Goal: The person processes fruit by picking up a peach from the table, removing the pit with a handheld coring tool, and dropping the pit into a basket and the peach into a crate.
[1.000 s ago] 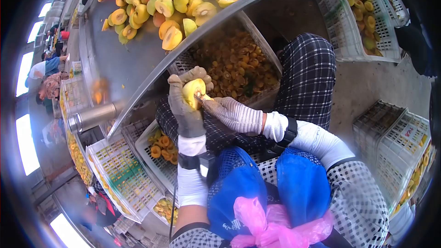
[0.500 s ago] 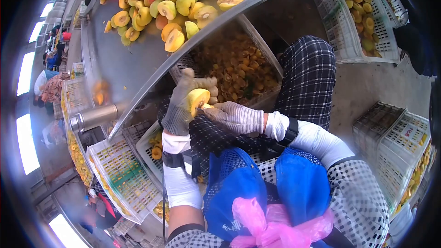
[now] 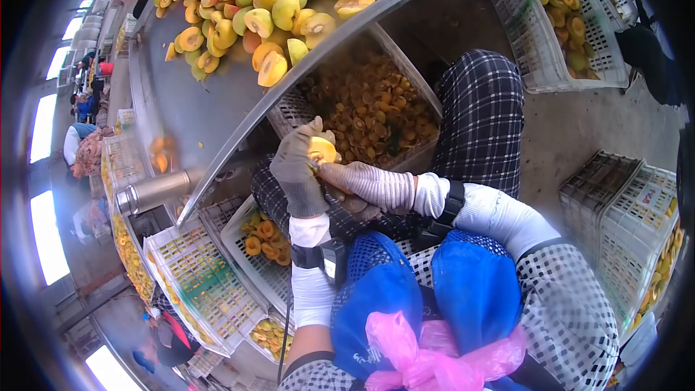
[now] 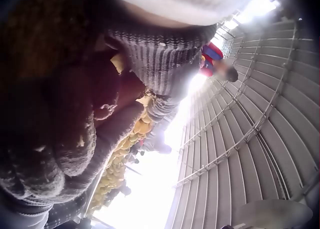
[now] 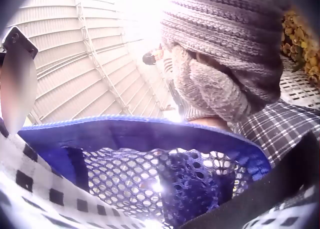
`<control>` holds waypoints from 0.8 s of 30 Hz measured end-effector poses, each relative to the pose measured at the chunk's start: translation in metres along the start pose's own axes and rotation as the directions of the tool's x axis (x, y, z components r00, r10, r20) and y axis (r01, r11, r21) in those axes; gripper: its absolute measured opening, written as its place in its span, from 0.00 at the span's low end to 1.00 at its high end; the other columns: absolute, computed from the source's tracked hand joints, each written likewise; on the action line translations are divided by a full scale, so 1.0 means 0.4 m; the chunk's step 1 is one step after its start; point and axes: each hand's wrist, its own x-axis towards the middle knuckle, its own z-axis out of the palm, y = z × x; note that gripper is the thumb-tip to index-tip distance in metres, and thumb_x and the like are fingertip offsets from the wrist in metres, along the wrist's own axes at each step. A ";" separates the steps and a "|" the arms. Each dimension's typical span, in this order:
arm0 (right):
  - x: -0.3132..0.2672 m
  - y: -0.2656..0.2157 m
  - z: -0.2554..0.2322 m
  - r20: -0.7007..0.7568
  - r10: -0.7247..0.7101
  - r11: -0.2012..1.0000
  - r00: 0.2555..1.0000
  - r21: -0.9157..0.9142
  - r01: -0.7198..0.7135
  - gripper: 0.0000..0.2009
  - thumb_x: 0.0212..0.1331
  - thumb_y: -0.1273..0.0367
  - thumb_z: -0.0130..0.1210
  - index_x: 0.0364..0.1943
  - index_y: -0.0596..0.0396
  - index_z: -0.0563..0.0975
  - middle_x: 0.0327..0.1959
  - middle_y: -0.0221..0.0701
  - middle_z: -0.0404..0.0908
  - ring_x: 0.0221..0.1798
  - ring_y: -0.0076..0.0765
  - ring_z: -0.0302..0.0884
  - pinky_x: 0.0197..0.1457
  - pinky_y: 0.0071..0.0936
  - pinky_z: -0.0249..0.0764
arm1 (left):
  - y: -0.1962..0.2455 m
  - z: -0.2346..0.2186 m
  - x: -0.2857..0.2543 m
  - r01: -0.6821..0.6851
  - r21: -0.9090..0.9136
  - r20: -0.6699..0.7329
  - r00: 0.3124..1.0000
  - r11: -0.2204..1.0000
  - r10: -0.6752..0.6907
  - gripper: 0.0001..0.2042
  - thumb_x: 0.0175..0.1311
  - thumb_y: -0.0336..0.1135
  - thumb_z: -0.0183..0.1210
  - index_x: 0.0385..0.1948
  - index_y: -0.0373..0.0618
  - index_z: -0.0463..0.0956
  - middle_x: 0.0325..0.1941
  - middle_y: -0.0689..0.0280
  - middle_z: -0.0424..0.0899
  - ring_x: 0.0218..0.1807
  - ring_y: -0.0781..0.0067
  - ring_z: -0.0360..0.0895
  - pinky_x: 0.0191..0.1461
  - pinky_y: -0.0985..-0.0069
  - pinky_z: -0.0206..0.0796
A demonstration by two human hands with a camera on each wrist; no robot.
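Observation:
In the head view, my gloved left hand (image 3: 298, 177) holds a yellow peach half (image 3: 322, 149), its cut face showing. My right hand (image 3: 369, 184), in a ribbed pale glove, has its fingers curled at the lower edge of the fruit. The fingers grip a small tool, mostly hidden, with its dark tip at the cut face. The right wrist view shows the right hand's curled fingers (image 5: 210, 84) close up. Below both hands stands a crate of small orange-brown fruit pieces (image 3: 384, 105).
A metal table (image 3: 163, 65) bears a heap of halved peaches (image 3: 275, 14), its raised rim (image 3: 239, 123) curving close to the left hand. White crates of fruit stand at left (image 3: 199, 282), upper right (image 3: 536, 58) and right (image 3: 630, 232). Plaid-covered knees (image 3: 481, 123) flank the pieces crate.
The left hand swung out left, then came back in towards the right hand, turning the peach half. The right hand keeps its grip at the fruit and has barely shifted.

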 end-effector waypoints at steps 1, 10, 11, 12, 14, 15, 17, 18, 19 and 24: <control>0.019 0.019 -0.006 0.000 -0.002 1.000 1.000 -0.002 0.002 0.26 0.65 0.39 0.43 0.24 0.44 0.70 0.12 0.19 0.60 0.11 0.18 0.52 0.13 0.18 0.48 | -0.013 -0.016 0.008 -0.003 -0.001 0.001 1.000 1.000 0.003 0.15 0.67 0.42 0.59 0.42 0.37 0.81 0.33 0.56 0.85 0.31 0.70 0.82 0.36 0.75 0.77; 0.026 0.014 -0.028 -0.331 -0.457 0.551 0.825 -0.834 -0.029 0.22 0.69 0.52 0.47 0.43 0.59 0.77 0.31 0.44 0.82 0.36 0.41 0.81 0.42 0.35 0.75 | 0.004 -0.372 -0.058 -0.043 0.915 -0.132 0.907 0.400 0.399 0.18 0.69 0.44 0.54 0.48 0.37 0.77 0.41 0.54 0.83 0.44 0.59 0.81 0.49 0.68 0.73; 0.028 0.007 -0.023 -0.386 -0.458 0.399 0.801 -0.894 -0.203 0.23 0.68 0.50 0.46 0.41 0.58 0.77 0.31 0.48 0.82 0.35 0.48 0.82 0.41 0.39 0.75 | 0.044 -0.398 -0.074 0.153 0.973 -0.208 0.908 0.175 0.364 0.15 0.69 0.39 0.54 0.47 0.36 0.77 0.43 0.54 0.83 0.45 0.57 0.81 0.51 0.66 0.72; 0.030 -0.001 -0.013 -0.378 -0.455 0.394 0.806 -0.897 -0.199 0.23 0.68 0.50 0.46 0.41 0.58 0.77 0.31 0.48 0.82 0.35 0.48 0.82 0.41 0.39 0.75 | 0.057 -0.403 -0.075 0.162 0.971 -0.217 0.905 0.176 0.366 0.15 0.69 0.39 0.54 0.47 0.36 0.77 0.43 0.54 0.83 0.45 0.57 0.81 0.51 0.66 0.72; 0.018 -0.010 0.016 -0.356 -0.478 0.258 0.803 -0.931 -0.259 0.23 0.68 0.49 0.44 0.38 0.57 0.76 0.29 0.46 0.82 0.35 0.53 0.82 0.39 0.42 0.76 | 0.100 -0.367 -0.081 -0.081 0.983 -0.072 0.663 0.166 0.745 0.13 0.68 0.35 0.55 0.48 0.37 0.77 0.49 0.53 0.81 0.51 0.52 0.78 0.56 0.62 0.69; 0.022 0.002 0.017 -0.353 -0.469 0.254 0.810 -0.932 -0.259 0.23 0.68 0.49 0.44 0.38 0.57 0.76 0.29 0.46 0.82 0.35 0.53 0.82 0.39 0.42 0.76 | 0.117 -0.310 -0.076 -0.207 0.953 -0.049 0.614 0.221 0.788 0.14 0.67 0.37 0.56 0.49 0.39 0.78 0.51 0.53 0.81 0.53 0.52 0.77 0.58 0.62 0.67; 0.029 0.010 0.009 -0.306 -0.496 0.108 0.812 -0.950 -0.292 0.21 0.67 0.50 0.46 0.39 0.56 0.75 0.27 0.43 0.82 0.33 0.52 0.82 0.36 0.42 0.76 | 0.129 -0.152 -0.037 -0.425 0.901 0.140 0.485 0.093 0.863 0.15 0.65 0.40 0.58 0.49 0.43 0.78 0.52 0.55 0.80 0.56 0.52 0.75 0.62 0.61 0.63; 0.007 -0.002 0.045 -0.272 -0.495 0.064 0.825 -0.959 -0.278 0.19 0.65 0.52 0.48 0.39 0.54 0.75 0.26 0.42 0.82 0.30 0.52 0.82 0.34 0.43 0.77 | 0.117 -0.078 -0.020 -0.494 0.866 0.306 0.403 -0.076 0.863 0.15 0.65 0.41 0.58 0.49 0.44 0.78 0.52 0.56 0.80 0.58 0.53 0.74 0.63 0.60 0.61; -0.013 0.006 0.070 -0.125 -0.564 0.062 0.816 -0.992 -0.109 0.17 0.65 0.53 0.50 0.39 0.52 0.76 0.24 0.42 0.82 0.29 0.52 0.82 0.33 0.44 0.76 | 0.080 -0.021 -0.008 -0.533 0.834 0.449 0.501 -0.144 0.740 0.14 0.65 0.40 0.58 0.49 0.45 0.79 0.53 0.58 0.80 0.58 0.56 0.74 0.65 0.60 0.59; -0.004 0.002 0.004 -0.251 -0.629 0.282 0.736 -0.956 -0.085 0.16 0.65 0.53 0.53 0.34 0.51 0.72 0.21 0.43 0.77 0.26 0.54 0.78 0.29 0.44 0.71 | 0.073 -0.064 0.133 -0.697 0.700 0.230 0.424 0.154 0.876 0.12 0.70 0.37 0.51 0.48 0.44 0.79 0.48 0.56 0.84 0.53 0.59 0.78 0.59 0.66 0.67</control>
